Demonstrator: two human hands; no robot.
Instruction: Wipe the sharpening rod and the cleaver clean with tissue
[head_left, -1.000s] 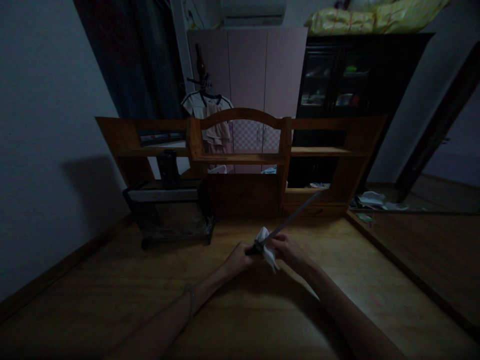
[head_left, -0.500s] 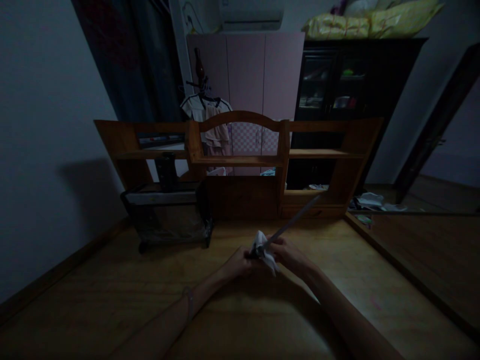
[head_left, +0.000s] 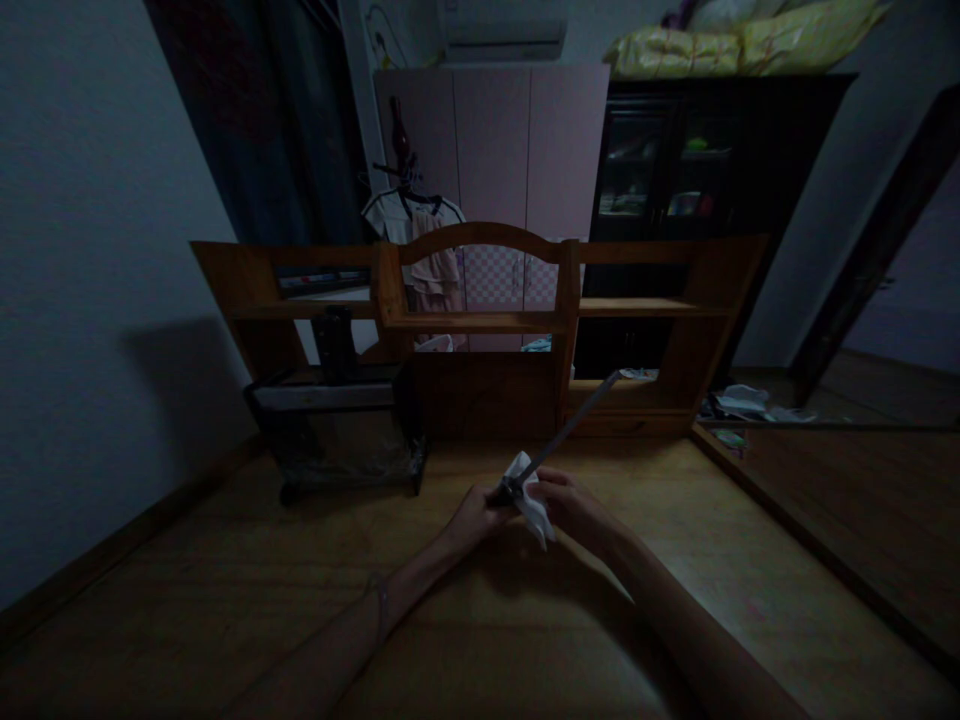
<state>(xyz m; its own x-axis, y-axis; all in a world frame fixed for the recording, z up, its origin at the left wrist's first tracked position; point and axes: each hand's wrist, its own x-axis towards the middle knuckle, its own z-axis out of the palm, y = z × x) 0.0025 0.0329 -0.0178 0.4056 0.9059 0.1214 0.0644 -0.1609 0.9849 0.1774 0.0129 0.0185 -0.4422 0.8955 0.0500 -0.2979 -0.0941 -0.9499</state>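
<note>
Above the pale wooden surface (head_left: 315, 600), a thin grey rod (head_left: 576, 424) sits right at my grip, out in front of me. Left hand (head_left: 474, 521) is wrapped round its dark handle (head_left: 501, 496). Right hand (head_left: 579, 506) has its fingers bunched on a white cloth (head_left: 535, 520) hanging about the rod just past the handle; too dim to tell whether these fingertips touch the rod itself. Long axis runs forward, up and to my right, tip well beyond both hands, showing against the lower right bay of the wooden shelf unit (head_left: 480, 322). Left is nearer the handle end, right nearer the bare shaft, just beside it on its right. Containers: shelf unit has open bays, clutter visible through them, apparently behind; low at right, what looks like a closed drawer (head_left: 611, 425), contents hidden. Black cabinet (head_left: 780, 150) has glass panes, a green item (head_left: 697, 144) and other unclear stuff inside, yellow bags (head_left: 675, 54) on top. Black-framed unit (head_left: 322, 398) stands left, clear wrap around its lower part.
</note>
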